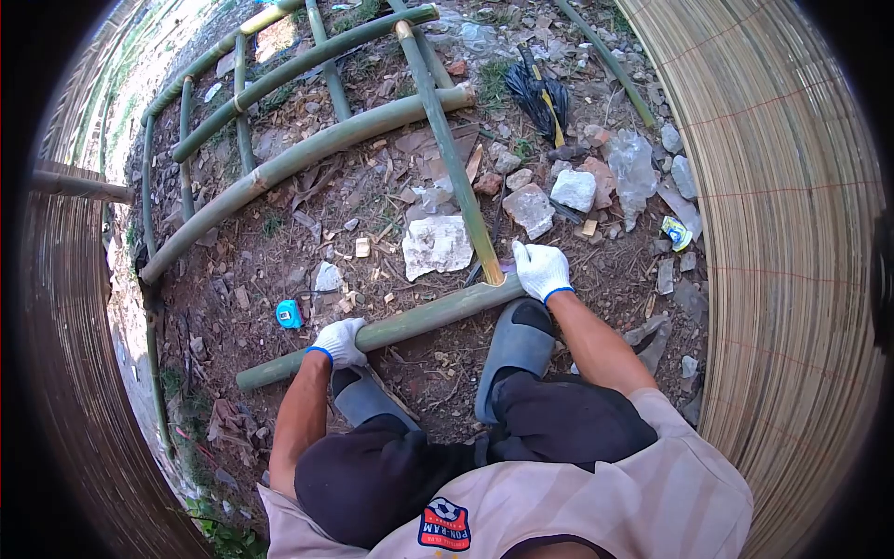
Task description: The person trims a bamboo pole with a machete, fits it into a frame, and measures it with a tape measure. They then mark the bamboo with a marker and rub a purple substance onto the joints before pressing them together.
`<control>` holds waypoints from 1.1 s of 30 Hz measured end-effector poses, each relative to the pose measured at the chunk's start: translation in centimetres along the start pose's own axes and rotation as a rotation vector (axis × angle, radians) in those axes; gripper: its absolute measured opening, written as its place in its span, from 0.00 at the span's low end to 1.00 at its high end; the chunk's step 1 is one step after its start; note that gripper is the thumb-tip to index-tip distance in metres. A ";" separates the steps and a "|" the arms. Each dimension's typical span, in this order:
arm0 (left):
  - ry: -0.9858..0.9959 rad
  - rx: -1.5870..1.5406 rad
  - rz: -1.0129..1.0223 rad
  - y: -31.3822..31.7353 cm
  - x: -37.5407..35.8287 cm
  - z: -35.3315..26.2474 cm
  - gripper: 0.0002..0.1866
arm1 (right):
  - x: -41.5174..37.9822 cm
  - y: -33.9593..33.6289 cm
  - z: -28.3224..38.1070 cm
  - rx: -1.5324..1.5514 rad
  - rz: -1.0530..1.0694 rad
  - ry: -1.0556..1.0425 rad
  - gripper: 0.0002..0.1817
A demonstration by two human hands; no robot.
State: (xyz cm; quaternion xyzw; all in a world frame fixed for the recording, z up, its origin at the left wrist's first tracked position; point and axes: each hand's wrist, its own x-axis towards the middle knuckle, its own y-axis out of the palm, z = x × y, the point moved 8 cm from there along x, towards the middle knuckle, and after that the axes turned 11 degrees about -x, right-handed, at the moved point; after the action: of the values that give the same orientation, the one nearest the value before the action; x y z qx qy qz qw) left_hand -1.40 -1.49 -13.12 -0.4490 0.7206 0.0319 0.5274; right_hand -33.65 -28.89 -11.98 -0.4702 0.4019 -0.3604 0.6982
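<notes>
A thick green bamboo pole lies slanted in front of my feet. My left hand, in a white knit glove with a blue cuff, is wrapped round it left of its middle. Over the pole's right end, my right hand, gloved the same way, is closed with the thumb up. Beside that thumb, a thinner bamboo pole meets the thick one at a notch with a pale cut end. Its far end reaches a bamboo frame of curved rails and crosspieces. My right fingers are partly hidden.
A blue tape measure rests on the dirt near my left hand. Ahead are white stones, a hammer-like tool with a black plastic bag, and a yellow wrapper. Slatted bamboo screens stand on both sides.
</notes>
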 end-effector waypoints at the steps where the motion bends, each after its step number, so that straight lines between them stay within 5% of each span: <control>1: -0.012 0.010 -0.002 0.0 0.0 0.0 0.38 | 0.1 0.2 -0.1 0.004 0.018 0.026 0.28; 6: -0.002 0.013 -0.035 0.0 -0.6 -0.7 0.38 | -0.1 0.5 -0.5 0.061 -0.050 0.001 0.26; 12: -0.068 0.099 -0.098 -0.6 -1.0 -1.8 0.36 | -2.1 -3.2 0.3 0.075 -0.467 -0.090 0.10; 22: 0.033 0.049 -0.199 -0.2 -1.2 -1.6 0.41 | -16.6 -11.1 -13.1 -0.161 -0.556 0.383 0.14; 25: -0.015 -0.027 -0.180 -0.2 -1.7 -2.3 0.40 | -24.1 -12.3 -17.1 -0.221 -0.528 0.567 0.17; 28: 0.063 -0.026 -0.264 -0.6 -2.5 -2.5 0.39 | -29.9 -10.5 -18.9 -0.176 -0.255 0.773 0.23; 33: 0.117 -0.176 -0.421 -1.8 -2.9 2.4 0.33 | -35.7 -5.9 -17.9 -0.122 0.033 0.844 0.29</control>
State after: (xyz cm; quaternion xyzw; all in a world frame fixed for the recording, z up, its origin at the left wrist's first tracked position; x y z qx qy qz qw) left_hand 1.69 0.40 -11.11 -0.6347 0.6348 -0.0423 0.4386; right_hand -65.45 -5.71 -2.70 -0.3153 0.6807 -0.4855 0.4489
